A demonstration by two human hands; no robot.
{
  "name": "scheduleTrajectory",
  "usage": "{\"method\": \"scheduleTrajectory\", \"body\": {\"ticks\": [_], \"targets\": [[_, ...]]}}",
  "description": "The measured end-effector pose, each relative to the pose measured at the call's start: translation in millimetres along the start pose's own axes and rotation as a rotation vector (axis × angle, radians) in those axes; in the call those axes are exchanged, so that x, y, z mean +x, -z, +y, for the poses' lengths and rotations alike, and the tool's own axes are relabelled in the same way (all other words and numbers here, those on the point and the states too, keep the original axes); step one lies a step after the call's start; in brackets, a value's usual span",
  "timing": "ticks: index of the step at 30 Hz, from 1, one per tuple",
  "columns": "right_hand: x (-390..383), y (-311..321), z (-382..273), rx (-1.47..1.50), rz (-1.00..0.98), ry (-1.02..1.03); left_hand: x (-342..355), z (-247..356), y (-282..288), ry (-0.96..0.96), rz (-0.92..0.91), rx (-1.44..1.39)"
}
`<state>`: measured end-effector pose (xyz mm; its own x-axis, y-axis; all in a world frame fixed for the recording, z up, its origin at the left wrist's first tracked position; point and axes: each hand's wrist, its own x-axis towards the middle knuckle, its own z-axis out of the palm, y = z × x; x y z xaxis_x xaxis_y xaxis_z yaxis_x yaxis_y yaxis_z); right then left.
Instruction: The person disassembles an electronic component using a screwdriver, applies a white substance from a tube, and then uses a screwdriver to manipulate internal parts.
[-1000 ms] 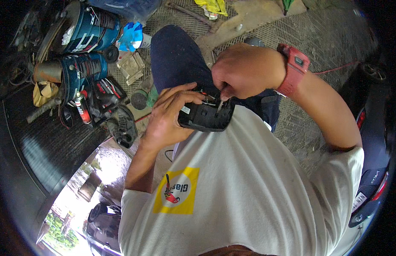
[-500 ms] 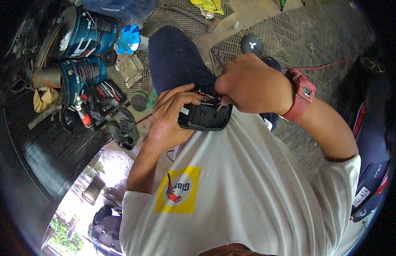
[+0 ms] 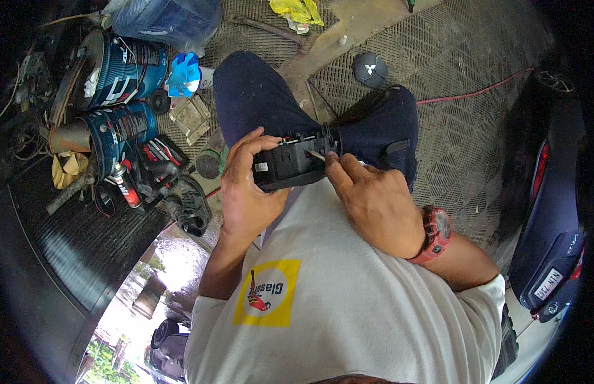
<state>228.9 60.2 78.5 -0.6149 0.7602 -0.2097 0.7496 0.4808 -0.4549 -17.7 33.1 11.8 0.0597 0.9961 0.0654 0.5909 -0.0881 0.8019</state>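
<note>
My left hand grips the left end of a black plastic housing, its fingers over the top and its thumb below. The housing is boxy, with slots, clips and a small white label, and lies just above my lap. My right hand is closed at the housing's right end. From its fingertips a thin light-coloured rod points left onto the housing; the rest of it is hidden, so I cannot tell what tool it is. A bit of red shows at the housing's far edge.
Blue buckets, a spray can and a black shoe crowd the left. A dark cap lies on the floor beyond my knees. A red cord runs towards a dark car at right.
My right hand has come down from above the housing to its near right side, uncovering more of it. The housing has tilted, and the thin rod now shows at my right fingertips.
</note>
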Motion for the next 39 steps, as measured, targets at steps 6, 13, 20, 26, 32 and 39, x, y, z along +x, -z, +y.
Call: {"method": "scheduleTrajectory", "body": {"ticks": [6, 13, 20, 26, 32, 39], "targets": [[0.7, -22.9, 18.6, 0.57, 0.18, -0.033, 10.1, 27.4, 10.9, 0.112, -0.105, 0.039], [-1.9, -19.7, 15.6, 0.596, 0.121, -0.139, 14.2, 28.7, 11.3, 0.028, -0.157, 0.19], [22.0, -12.2, 58.7, 0.807, 0.174, -0.001, 12.0, 30.9, 12.6, 0.065, -0.213, 0.124], [37.9, -14.9, 63.3, 0.754, 0.013, 0.126, 14.5, 33.9, 14.6, 0.048, -0.258, 0.111], [42.6, -10.2, 57.1, 0.705, -0.088, 0.049, 13.6, 34.8, 13.4, 0.06, -0.254, 0.096], [42.4, -7.3, 53.7, 0.659, -0.127, 0.044, 9.3, 35.9, 3.4, 0.018, -0.228, 0.116]]}}
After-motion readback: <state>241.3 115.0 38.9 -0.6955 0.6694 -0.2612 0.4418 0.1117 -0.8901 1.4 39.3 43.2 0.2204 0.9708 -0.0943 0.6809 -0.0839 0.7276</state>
